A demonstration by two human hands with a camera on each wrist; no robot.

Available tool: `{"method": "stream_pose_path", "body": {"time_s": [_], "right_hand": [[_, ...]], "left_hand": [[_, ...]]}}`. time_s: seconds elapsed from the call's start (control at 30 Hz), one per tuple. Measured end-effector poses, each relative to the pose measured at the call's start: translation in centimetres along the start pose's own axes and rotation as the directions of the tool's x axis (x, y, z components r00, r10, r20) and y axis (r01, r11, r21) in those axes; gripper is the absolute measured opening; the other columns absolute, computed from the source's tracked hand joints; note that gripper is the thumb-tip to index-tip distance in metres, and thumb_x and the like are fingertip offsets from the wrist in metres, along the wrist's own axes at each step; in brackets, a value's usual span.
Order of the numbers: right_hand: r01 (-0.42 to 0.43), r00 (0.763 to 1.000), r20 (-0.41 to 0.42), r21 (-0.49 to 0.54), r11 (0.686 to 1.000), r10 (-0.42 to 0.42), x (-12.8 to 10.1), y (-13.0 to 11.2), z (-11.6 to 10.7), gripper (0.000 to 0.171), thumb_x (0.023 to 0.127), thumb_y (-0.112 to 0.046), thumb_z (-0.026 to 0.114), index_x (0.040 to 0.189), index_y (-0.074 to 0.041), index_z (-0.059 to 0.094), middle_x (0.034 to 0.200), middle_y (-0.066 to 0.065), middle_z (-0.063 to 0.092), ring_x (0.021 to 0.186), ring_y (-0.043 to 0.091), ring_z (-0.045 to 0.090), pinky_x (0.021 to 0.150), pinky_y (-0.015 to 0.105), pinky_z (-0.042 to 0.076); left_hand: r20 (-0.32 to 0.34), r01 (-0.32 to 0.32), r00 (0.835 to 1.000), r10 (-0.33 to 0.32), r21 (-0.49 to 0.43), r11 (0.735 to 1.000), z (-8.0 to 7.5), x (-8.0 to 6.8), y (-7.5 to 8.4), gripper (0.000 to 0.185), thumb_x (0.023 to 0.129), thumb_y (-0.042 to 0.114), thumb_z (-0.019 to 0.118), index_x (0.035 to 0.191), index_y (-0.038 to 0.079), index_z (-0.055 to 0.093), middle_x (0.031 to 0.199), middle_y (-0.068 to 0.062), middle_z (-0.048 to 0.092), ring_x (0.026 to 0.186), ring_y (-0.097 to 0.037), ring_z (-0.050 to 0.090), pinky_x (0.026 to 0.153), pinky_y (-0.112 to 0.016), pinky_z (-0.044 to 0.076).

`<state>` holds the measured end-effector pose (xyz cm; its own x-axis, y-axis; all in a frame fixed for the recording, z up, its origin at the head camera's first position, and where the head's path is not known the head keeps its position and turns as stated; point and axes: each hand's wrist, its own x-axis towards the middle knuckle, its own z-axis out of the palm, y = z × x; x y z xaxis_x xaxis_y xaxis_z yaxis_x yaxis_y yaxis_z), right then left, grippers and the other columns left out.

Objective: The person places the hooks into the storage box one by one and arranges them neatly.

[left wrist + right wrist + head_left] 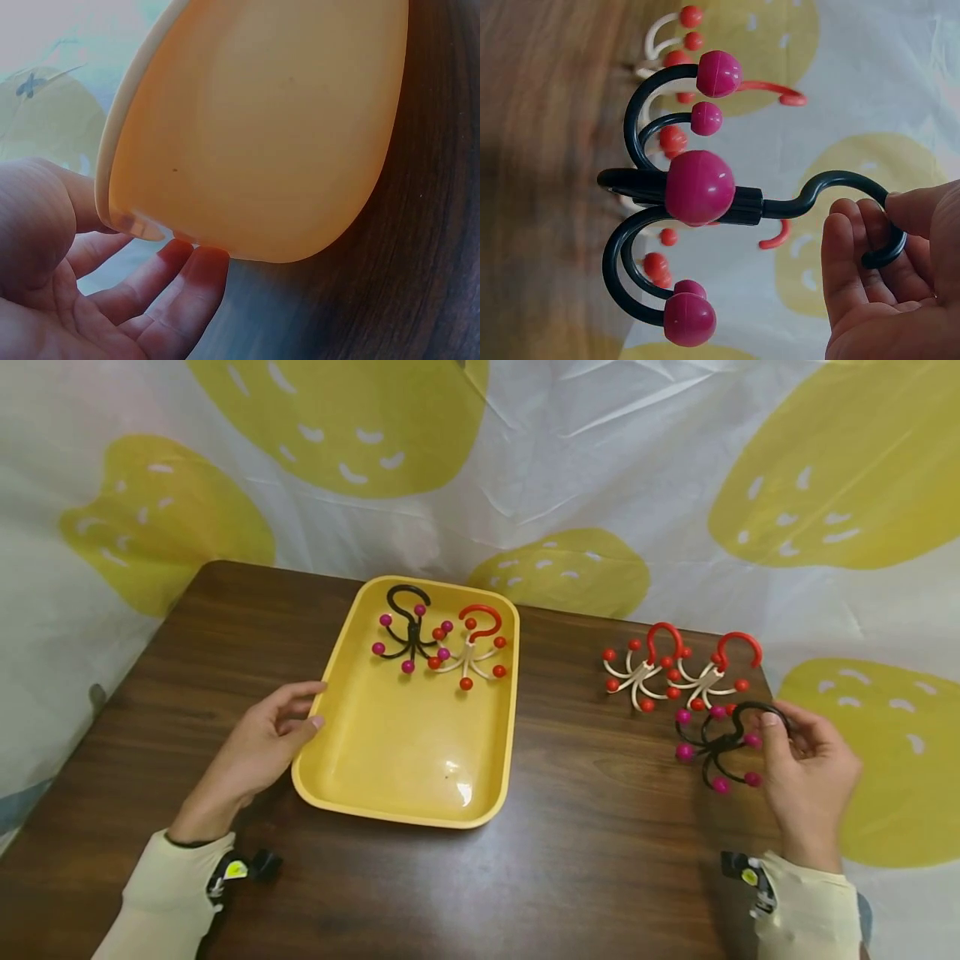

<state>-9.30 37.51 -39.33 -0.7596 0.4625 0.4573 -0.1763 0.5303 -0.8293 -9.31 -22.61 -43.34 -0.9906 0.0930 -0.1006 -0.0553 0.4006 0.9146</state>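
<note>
While left hand (258, 747) touches tray (405, 777), right (806, 760) apparently pinches black hook (720, 743).

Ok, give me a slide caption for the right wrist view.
Right hand pinches the top loop of a black hook hanger with magenta ball tips.

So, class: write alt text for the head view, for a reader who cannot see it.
A right hand grips a black hook with pink balls beside two red hooks on a table. The left hand touches a yellow tray holding two more hooks.
</note>
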Motion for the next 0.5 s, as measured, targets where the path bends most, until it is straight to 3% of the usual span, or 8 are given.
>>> {"method": "stream_pose_path", "body": {"time_s": [0.27, 0.5], "right_hand": [[0.036, 0.999, -0.016, 0.097, 0.995, -0.034, 0.3, -2.3, 0.6, 0.020, 0.095, 0.003, 0.071, 0.114, 0.011, 0.075, 0.091, -0.011, 0.080, 0.083, 0.002, 0.076, 0.076, 0.012, 0.057], [0.074, 0.997, -0.022, 0.033, 0.997, -0.074, 0.3, -3.8, 0.9, 0.021, 0.095, 0.001, 0.074, 0.113, 0.010, 0.076, 0.090, -0.019, 0.077, 0.076, -0.004, 0.072, 0.069, 0.009, 0.055]], "left_hand": [[0.003, 0.002, 1.000, -0.002, -0.003, 1.000, 0.1, 0.0, -0.1, 0.050, 0.109, 0.017, 0.060, 0.157, 0.010, 0.048, 0.140, -0.027, 0.062, 0.119, -0.041, 0.067, 0.079, -0.023, 0.059], [0.007, -0.002, 1.000, 0.002, -0.018, 1.000, 0.0, 0.0, -0.1, 0.052, 0.109, 0.017, 0.060, 0.158, 0.009, 0.047, 0.141, -0.028, 0.062, 0.119, -0.040, 0.067, 0.079, -0.024, 0.059]]}}
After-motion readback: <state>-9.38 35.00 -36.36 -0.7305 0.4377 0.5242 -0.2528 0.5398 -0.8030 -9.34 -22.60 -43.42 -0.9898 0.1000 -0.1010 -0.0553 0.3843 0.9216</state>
